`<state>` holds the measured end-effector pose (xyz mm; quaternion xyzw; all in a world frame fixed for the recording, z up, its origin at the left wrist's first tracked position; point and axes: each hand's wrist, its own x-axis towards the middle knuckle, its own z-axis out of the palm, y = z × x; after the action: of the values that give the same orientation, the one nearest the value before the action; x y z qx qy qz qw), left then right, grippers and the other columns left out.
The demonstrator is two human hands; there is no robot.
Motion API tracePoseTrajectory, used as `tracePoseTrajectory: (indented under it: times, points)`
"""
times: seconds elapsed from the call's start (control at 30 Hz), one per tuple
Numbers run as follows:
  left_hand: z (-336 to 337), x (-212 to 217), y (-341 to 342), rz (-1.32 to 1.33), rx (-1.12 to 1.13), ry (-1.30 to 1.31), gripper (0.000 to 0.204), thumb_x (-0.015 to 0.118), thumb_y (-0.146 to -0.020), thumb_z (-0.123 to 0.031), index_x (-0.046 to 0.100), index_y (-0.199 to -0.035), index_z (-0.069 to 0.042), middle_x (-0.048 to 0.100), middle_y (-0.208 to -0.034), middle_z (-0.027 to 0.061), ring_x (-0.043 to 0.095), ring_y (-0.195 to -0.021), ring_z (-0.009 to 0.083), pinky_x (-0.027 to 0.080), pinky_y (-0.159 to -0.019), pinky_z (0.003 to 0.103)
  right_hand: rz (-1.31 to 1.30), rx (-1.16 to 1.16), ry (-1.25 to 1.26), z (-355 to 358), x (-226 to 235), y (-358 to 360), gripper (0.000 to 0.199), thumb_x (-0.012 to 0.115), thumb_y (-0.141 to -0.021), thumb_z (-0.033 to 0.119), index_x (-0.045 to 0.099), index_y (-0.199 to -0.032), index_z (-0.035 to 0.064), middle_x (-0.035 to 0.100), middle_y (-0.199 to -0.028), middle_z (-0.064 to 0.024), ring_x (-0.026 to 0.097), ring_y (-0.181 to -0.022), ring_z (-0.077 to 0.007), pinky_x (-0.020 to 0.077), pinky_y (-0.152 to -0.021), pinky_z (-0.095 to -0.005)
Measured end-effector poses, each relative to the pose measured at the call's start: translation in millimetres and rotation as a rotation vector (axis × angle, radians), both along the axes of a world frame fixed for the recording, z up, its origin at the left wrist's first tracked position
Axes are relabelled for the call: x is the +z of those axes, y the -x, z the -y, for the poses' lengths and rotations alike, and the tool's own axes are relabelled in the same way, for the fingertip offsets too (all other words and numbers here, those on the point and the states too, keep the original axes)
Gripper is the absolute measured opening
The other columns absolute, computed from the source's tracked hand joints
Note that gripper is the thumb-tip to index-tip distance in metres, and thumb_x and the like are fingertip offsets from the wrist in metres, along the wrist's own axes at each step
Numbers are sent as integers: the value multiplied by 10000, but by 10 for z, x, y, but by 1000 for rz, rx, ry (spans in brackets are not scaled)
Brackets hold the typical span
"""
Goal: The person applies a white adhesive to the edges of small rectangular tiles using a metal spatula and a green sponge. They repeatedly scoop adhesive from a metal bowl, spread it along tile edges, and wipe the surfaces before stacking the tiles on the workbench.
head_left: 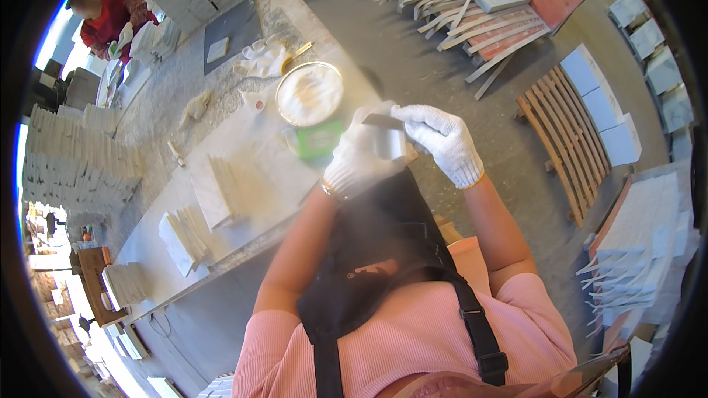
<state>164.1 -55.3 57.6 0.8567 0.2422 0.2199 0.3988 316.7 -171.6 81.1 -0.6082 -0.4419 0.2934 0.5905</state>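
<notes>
Your left hand (359, 156), in a knitted white cotton glove, wrapped around a small pale stone block (389, 143), held above the bench edge; your gloved right hand (442, 140) pinched a thin flat blade (382, 120) onto its top. Beside them sat a round tin of white paste (309, 93) on the dusty stone workbench (243, 169), with tile stacks (74, 162) around.

Gloved hands (402, 149) around grey block (389, 141)

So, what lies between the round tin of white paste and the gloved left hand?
In the head view, a green lid lies on the worktable, between the round tin and the left hand.
</notes>
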Motion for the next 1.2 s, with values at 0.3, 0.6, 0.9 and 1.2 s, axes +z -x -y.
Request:
tracePoseTrajectory:
  times: [0.3, 0.6, 0.9, 1.2]
  points:
    - [1, 22, -18, 31, -19, -50, 722, 898, -733, -322, 585, -1350, -114, 615, -1290, 174, 667, -1146, 369, 571, -952, 460, -143, -36, 34, -118, 13, -123, 256, 636, -1001, 49, 759, -1225, 69, 674, -875, 9, 563, -722, -65, 456, -649, -221]
    - [-23, -39, 22, 7, -28, 46, 769, 892, -734, -305, 568, -1402, -105, 601, -1320, 176, 653, -1172, 378, 554, -986, 458, -130, -62, 36, -44, 17, 128, 217, 668, -987, 44, 771, -1178, 51, 714, -988, 16, 625, -799, -54, 530, -739, -231]
    - [-77, -42, 106, 170, -106, 309, 847, 884, -801, -284, 491, -1517, -60, 602, -1386, 177, 616, -1275, 322, 513, -1079, 424, -354, -169, 158, 619, -36, -103, 316, 662, -966, 44, 715, -1276, 13, 709, -890, -46, 627, -734, -92, 505, -658, -236]
    - [176, -229, 344, 623, -391, 1746, 818, 719, -943, -454, 440, -1524, 50, 589, -1446, 225, 634, -1267, 370, 514, -1091, 507, 363, -410, 321, 552, -566, -391, 394, 695, -973, 178, 688, -1354, 77, 726, -854, -38, 668, -729, -111, 531, -662, -291]
